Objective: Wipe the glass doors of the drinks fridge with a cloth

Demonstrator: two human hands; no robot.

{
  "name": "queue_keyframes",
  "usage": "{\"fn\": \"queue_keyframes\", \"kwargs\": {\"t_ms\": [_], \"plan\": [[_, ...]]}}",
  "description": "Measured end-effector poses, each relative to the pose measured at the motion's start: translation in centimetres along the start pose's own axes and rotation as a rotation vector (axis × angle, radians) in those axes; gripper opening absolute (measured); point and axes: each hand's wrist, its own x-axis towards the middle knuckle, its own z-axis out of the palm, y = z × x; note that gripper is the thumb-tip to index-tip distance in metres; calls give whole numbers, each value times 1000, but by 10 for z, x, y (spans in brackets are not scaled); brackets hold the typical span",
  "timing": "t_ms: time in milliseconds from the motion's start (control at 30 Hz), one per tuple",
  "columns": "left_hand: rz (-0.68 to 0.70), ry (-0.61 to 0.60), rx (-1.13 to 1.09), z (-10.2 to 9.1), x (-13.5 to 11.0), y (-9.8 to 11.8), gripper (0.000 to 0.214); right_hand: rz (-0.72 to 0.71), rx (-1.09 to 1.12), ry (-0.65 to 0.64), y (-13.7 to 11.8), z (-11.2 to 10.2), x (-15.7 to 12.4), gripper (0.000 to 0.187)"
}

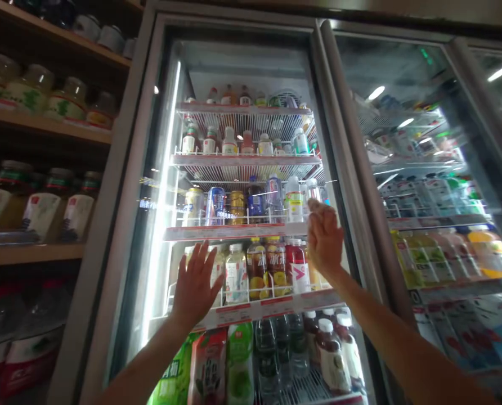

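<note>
"What fills the view?"

"A tall drinks cooler (126,225) with a grey metal frame and a glass door, a second glass door (403,112) to its right, and dark wooden shelves (44,126) of large lidded glass jars (31,90) to its left."

"What's inside, and what's in the way?"

"Rows of plastic bottles and metal cans on white wire shelves (242,163), each with a white-and-red price strip (234,232) along its front. I can't tell whether the door is shut or open, or if glass lies between the hands and the drinks."

"And the hands?"

"Both are raised, open and empty. The left hand (196,284), fingers spread, is just before a smooth, milky plastic bottle (236,275). The right hand (325,239), fingers loosely together, is just below a small clear plastic bottle (312,191) on the shelf above, and I can't tell if they touch."
</note>
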Motion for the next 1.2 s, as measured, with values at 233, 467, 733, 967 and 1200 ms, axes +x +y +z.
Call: {"fn": "queue_keyframes", "kwargs": {"t_ms": [233,467,733,967,1200], "plan": [[12,8,32,1,9,3,53,38,-22,5,-7,4,6,46],[37,-20,-1,-2,19,-10,55,-345,58,-142,-24,7,22,44],[-72,-30,-7,-1,50,-24,52,-137,60,-53,-27,20,55,48],[-74,-11,-1,-1,54,-31,55,104,-19,52,-10,20,62,46],[-101,-34,3,2,70,-31,55,-312,64,-107,-36,13,49,42]]}}
